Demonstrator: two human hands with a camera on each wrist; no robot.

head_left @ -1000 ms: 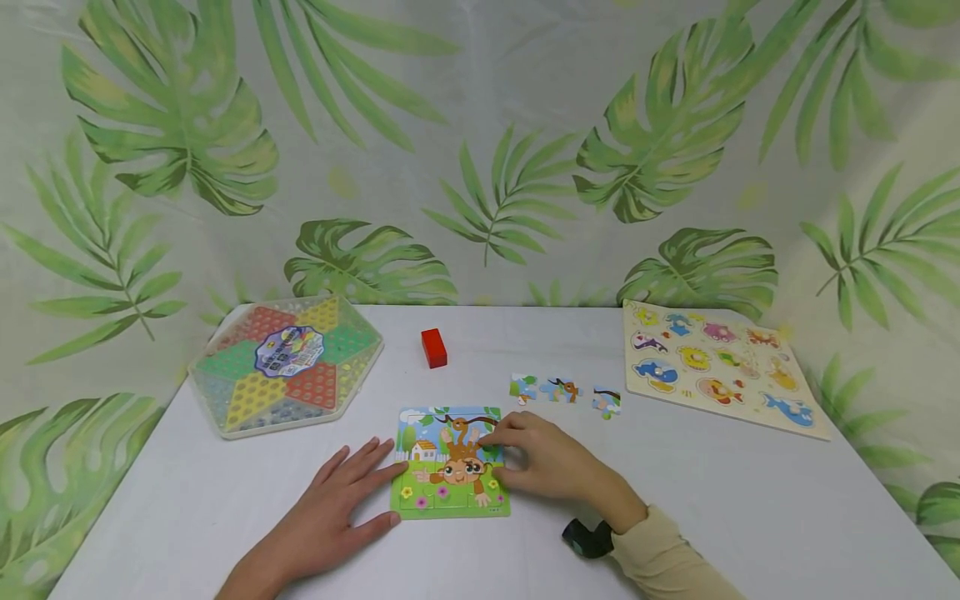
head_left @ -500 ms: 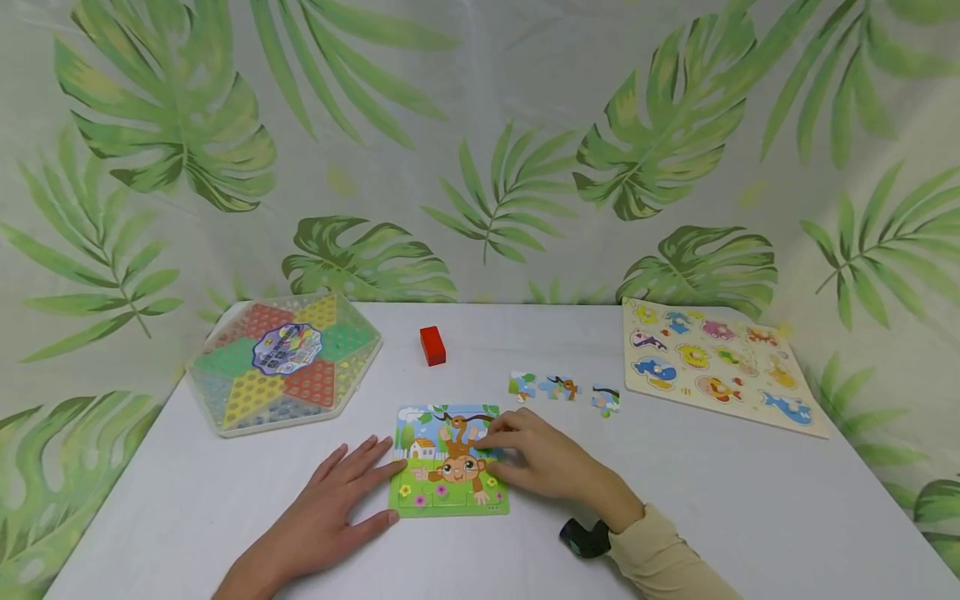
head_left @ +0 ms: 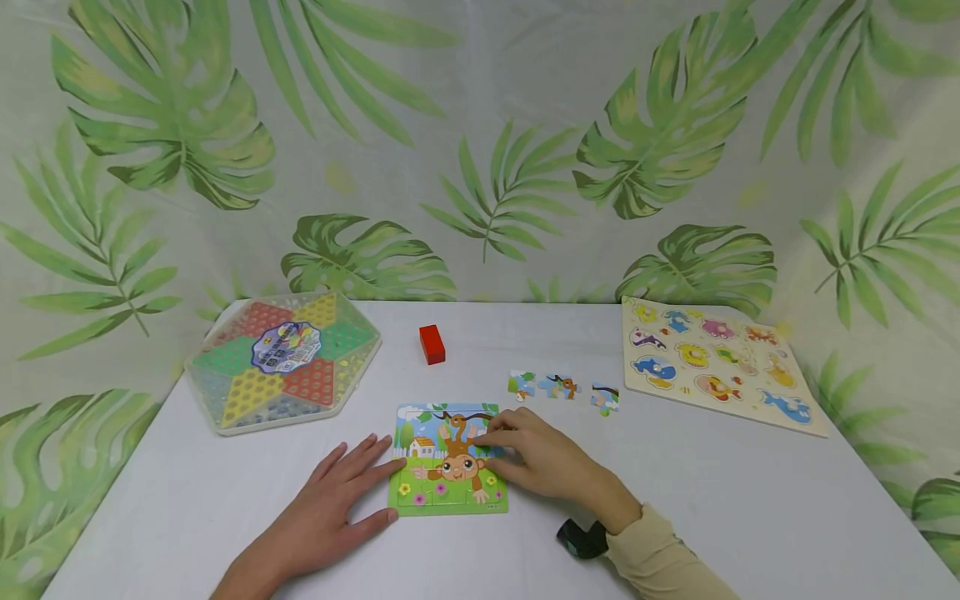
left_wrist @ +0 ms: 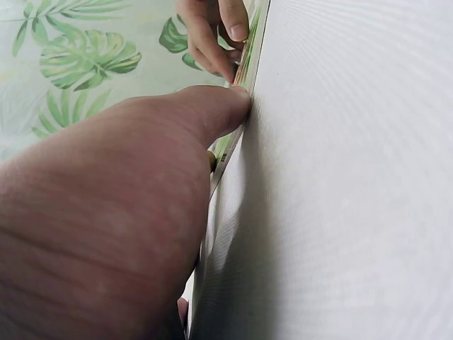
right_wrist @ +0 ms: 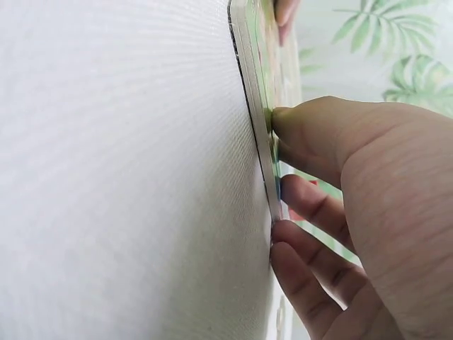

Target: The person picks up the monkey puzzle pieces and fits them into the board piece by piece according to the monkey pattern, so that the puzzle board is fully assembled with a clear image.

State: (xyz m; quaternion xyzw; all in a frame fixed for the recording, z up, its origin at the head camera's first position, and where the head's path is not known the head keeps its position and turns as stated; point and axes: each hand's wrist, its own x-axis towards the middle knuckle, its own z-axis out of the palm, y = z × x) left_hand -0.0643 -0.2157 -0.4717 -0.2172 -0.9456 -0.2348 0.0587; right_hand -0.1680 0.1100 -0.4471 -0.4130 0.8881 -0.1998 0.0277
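Note:
A monkey jigsaw puzzle (head_left: 438,496) in its flat board lies on the table in the head view. My left hand (head_left: 333,504) lies at its left side, fingers extended, index fingertip and thumb tip at the board's edge. My right hand (head_left: 551,462) is over the right side, its thumb and index finger bent onto a puzzle piece beside the monkey, mostly hidden under the fingers. In the right wrist view the thumb (right_wrist: 304,131) meets the board's face, and other fingertips sit by its edge. Behind the board lie three loose puzzle pieces, including one with a brown tail (head_left: 561,387).
A hexagonal Chinese checkers board (head_left: 240,367) sits at the left rear. A red block (head_left: 432,344) stands behind the puzzle. At the right rear lies a wooden animal peg puzzle (head_left: 675,383). Leaf-patterned cloth (head_left: 495,167) hangs behind the white table (head_left: 712,500).
Both hands keep their places on the puzzle. The whole head view has shifted very slightly; the loose pieces lie as before.

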